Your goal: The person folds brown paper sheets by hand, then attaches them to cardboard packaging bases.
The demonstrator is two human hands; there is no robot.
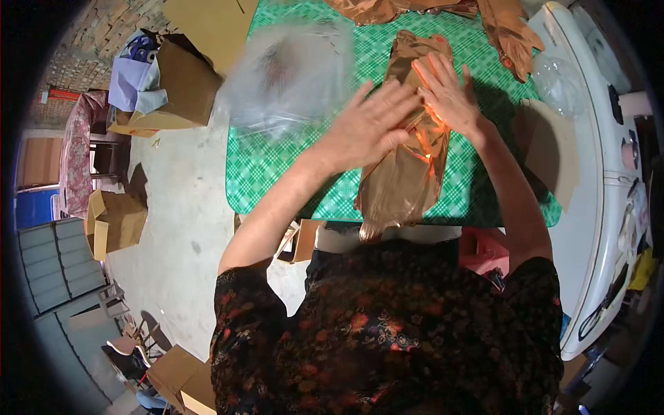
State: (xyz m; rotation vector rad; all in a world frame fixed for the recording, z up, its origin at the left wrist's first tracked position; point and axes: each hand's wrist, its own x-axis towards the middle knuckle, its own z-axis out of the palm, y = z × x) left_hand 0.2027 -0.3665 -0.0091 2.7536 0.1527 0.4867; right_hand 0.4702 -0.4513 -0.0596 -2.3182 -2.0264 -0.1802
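A flat, copper-coloured foil balloon (404,187) lies lengthwise on the green checked tablecloth (311,197), its lower end reaching over the front edge. My right hand (448,97) rests on its upper part, fingers stretched out and palm down. My left hand (373,124) is slightly blurred, fingers spread, over the balloon's left side near the middle. Neither hand grips anything. To the left of my left hand sits a clear plastic bag (290,79), smeared in the picture. More crumpled copper foil (508,38) lies at the far side and far right corner.
Against the table's right side stands a white appliance (591,173), with a clear round plastic thing (559,86) and a cardboard piece (550,149) beside it. Open cardboard boxes (183,83) stand on the concrete floor (187,200) to the left. A red item (484,249) shows below the table edge.
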